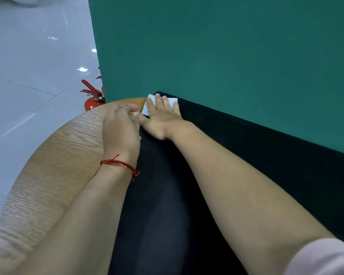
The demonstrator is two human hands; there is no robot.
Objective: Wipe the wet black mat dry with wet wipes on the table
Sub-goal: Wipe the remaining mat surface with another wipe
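- My right hand (161, 118) lies flat with the fingers spread, palm down on the white wipe (172, 101), pressing it onto the far left corner of the black mat (167, 215).
- That corner sits right against the green wall (226, 56). The mat runs from there back toward me, covering the right part of the wooden table (54, 155), with both my forearms over it.
- My left hand (120, 128) has its fingers curled at the mat's left edge, just beside my right thumb. I cannot tell whether it pinches the edge or only rests there.
- A red string bracelet (117, 163) is on my left wrist.
- The wipe looks thin, soft and light. I judge it will bunch or fold under a fingertip drag, so a flat palm with the fingers spread across most of it is the better hold.
- The mat looks soft and limp, lying flat. A damp mat may drag against the wipe and creep or ripple near a free corner, so I would hold its edge down with my left hand, close to where I wipe.
- Against the wall there is little room, so I expect short strokes pulling toward me to suit this corner.
- Beyond the table's rim a red fire extinguisher (91, 104) stands on the tiled floor, well apart from my work.
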